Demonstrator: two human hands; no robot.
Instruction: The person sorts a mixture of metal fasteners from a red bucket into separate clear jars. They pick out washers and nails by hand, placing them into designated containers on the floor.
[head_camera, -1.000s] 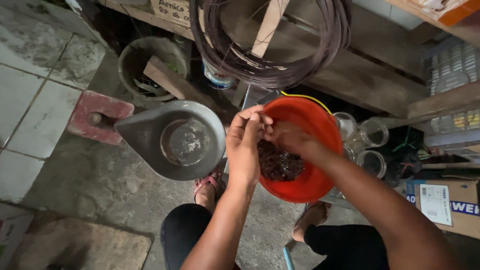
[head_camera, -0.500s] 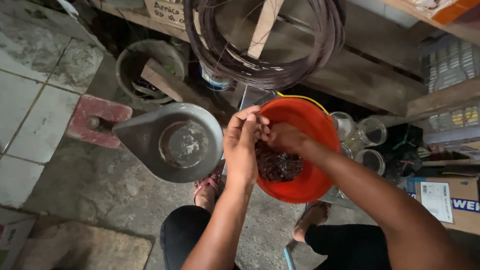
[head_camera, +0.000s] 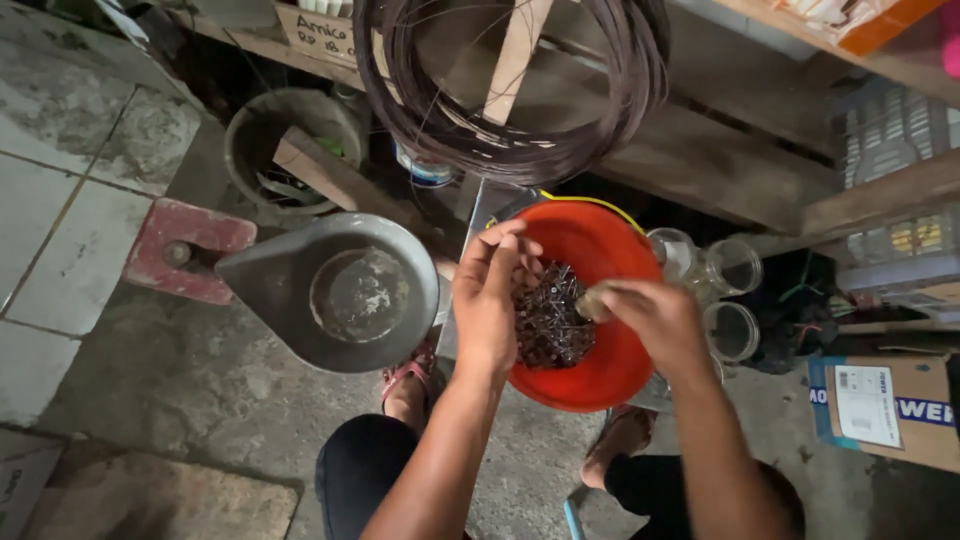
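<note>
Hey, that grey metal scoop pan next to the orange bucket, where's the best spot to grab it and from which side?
Probably the tapered spout end of the grey scoop pan, which points left toward the red block. Coming from that side, fingers can pinch the narrow rim. The round side sits close to the left hand and orange bucket, so there is less room there.

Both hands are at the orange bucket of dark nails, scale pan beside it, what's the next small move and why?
Probably carry the left hand sideways to the grey scale pan and tip it out. That hand is cupped over the pile of dark nails in the orange bucket, the right hand is pinched beside it, and the pan looks empty, though what either hand holds is hidden.
</note>
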